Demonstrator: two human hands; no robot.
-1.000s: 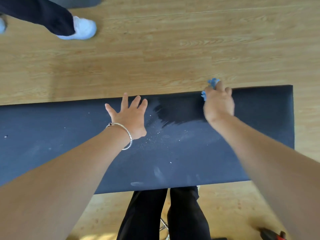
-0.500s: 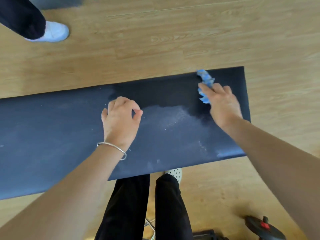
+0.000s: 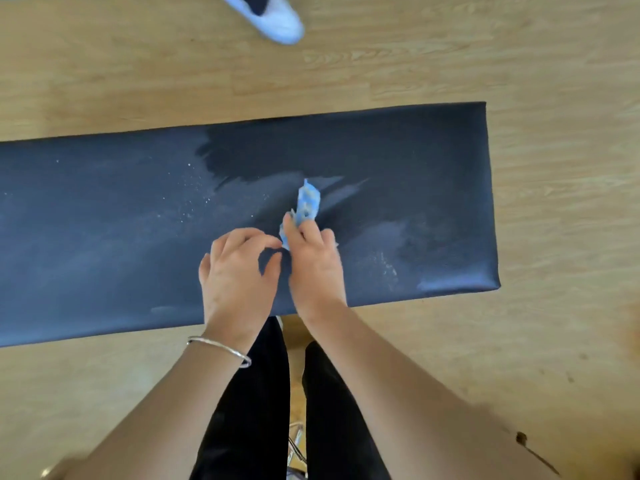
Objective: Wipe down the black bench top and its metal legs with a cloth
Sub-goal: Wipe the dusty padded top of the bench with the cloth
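Fingers (image 3: pixel 292 230) of our right hand (image 3: pixel 313 268) pinch the blue cloth (image 3: pixel 306 204) against the black bench top (image 3: pixel 104 237), toward its right end. Just left of it, our left hand (image 3: pixel 239 271) is curled, holding nothing.

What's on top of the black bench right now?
Both hands are over the bench top: the right hand grips a blue cloth, the left hand is curled beside it. White specks and dusty smears show. The surface under the hands and cloth is hidden.
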